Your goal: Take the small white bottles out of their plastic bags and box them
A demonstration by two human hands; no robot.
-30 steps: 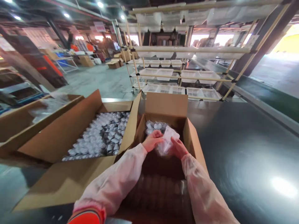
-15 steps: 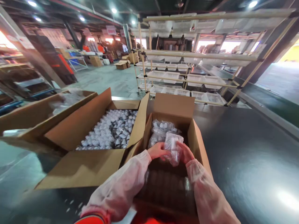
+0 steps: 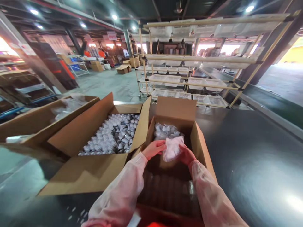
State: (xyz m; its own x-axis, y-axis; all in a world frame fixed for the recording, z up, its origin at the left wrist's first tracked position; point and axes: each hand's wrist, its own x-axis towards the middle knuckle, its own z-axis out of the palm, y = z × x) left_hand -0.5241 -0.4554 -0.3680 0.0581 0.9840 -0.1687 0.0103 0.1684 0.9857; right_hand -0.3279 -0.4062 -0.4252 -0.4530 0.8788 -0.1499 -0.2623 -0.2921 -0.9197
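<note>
Above the open cardboard box [image 3: 204, 148], a bubble-wrapped packet [image 3: 174, 148] is held between both hands. My left hand [image 3: 155, 148] grips its left edge with the fingertips. At its right side, my right hand [image 3: 187, 154] is closed on the packet, with some fingers hidden behind it. Inside the box, more clear-wrapped packets [image 3: 165, 130] lie at the far end. The near part of the box is dark, and its contents there are hard to make out.
To the left stands a larger open carton [image 3: 81, 132] filled with small white-and-silver pieces [image 3: 111, 135]. Beyond it, another carton [image 3: 30, 126] holds clear plastic wrap [image 3: 69, 105]. Dark tabletop [image 3: 248, 164] extends rightward. A rack with white baskets [image 3: 172, 80] stands ahead.
The packet has been turned and now shows a whiter, more crumpled face. My left hand has shifted slightly left, to the packet's edge. My right hand stays on its right side.
</note>
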